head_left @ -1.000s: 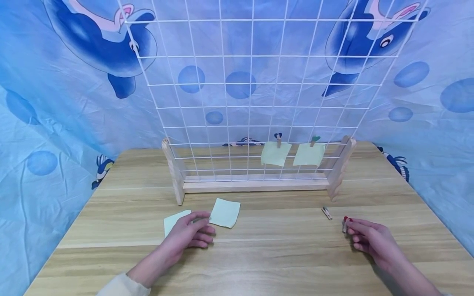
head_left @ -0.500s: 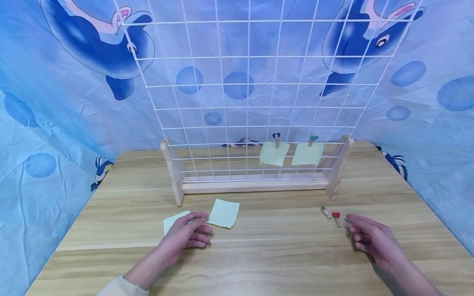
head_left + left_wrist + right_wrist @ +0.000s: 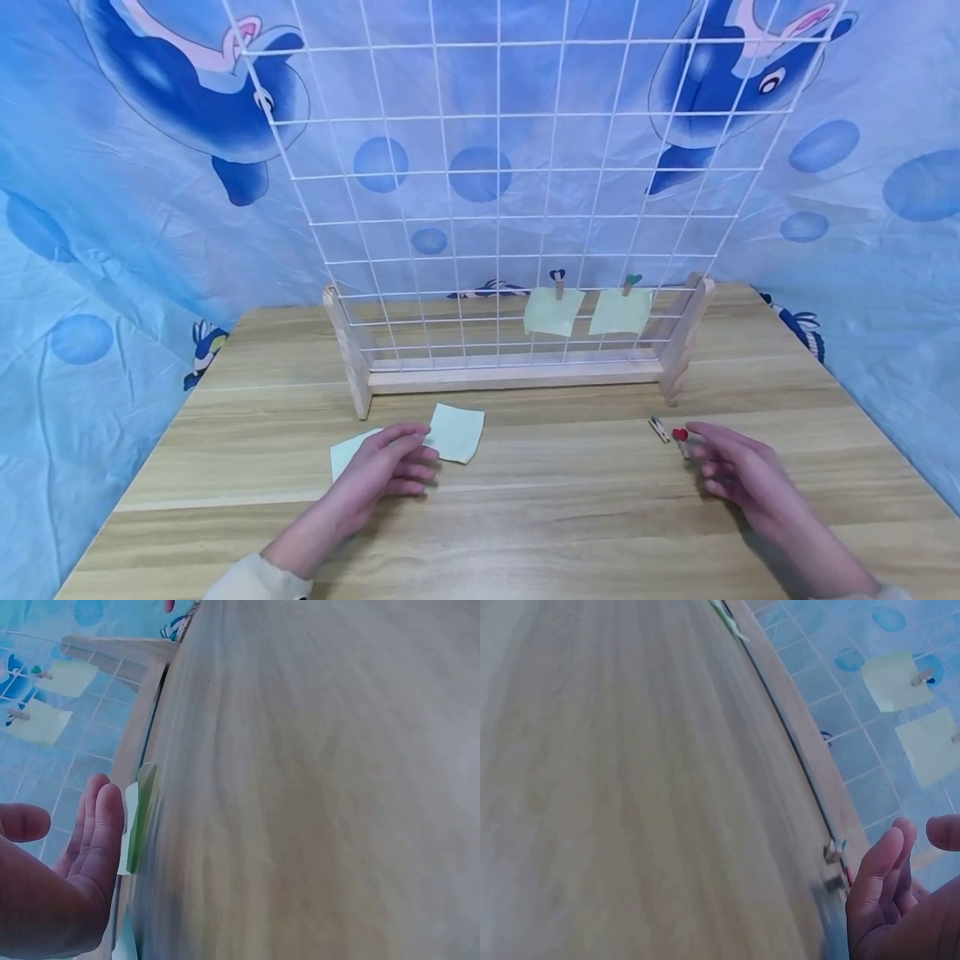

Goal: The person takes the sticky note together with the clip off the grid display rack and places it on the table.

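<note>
The right hand (image 3: pixel 738 467) was held with thumb and fingers parted, nothing gripped, its fingers loosely bent just beside the red heart clip (image 3: pixel 680 435) on the table (image 3: pixel 540 517); whether the clip was touched could not be told. Nothing was gripped by the left hand (image 3: pixel 390 467) either, its thumb kept apart from relaxed fingers. By it the left paper (image 3: pixel 346 456) was partly hidden, and a corner of the right paper (image 3: pixel 459 433) was overlapped in the head view, contact being unclear. Both hands were angled inward, their fingers pointed forward. Near the red heart clip a second clip (image 3: pixel 659 430) was seen, its decoration hard to make out. Farther back, two hung papers (image 3: pixel 553 312) were pinned to a white wire grid (image 3: pixel 480 218), its top cut off, supported by a wooden stand (image 3: pixel 517 381).
</note>
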Tool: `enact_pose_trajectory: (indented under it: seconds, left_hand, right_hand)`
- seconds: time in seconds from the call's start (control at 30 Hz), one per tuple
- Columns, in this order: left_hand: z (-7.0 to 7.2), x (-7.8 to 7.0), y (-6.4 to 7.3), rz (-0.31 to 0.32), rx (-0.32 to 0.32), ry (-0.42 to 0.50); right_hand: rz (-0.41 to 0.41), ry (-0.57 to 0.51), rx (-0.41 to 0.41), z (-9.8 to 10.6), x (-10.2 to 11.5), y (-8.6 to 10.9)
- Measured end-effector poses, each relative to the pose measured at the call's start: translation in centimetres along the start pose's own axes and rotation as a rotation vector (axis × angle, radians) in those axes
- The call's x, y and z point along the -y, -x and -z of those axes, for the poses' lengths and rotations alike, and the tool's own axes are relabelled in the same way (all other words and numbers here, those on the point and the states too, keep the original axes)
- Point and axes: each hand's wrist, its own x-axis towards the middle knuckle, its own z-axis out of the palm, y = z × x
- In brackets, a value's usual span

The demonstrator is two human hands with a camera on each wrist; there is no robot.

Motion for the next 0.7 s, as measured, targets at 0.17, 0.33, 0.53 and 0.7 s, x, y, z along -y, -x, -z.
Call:
enact_pose_trajectory:
  seconds: [0.17,0.33,0.53,0.7]
  left_hand:
    - [-0.7,-0.1,-0.6,-0.026,0.021,-0.002]
    - [-1.6,-0.5,-1.2,-0.051,0.043,-0.002]
    - [-2.8,-1.1,-1.8,-0.066,0.048,0.006]
    - [-3.7,-1.6,-2.5,-0.083,0.046,0.022]
  right_hand:
    - [0.025,-0.009,0.014,-1.4,0.4,-0.3]
    - [0.089,-0.006,0.052,-3.1,0.5,-0.5]
    - [0.100,-0.015,0.083,-4.8,1.0,-1.0]
    - [0.105,-0.008,0.087,-5.7,1.3,-1.4]
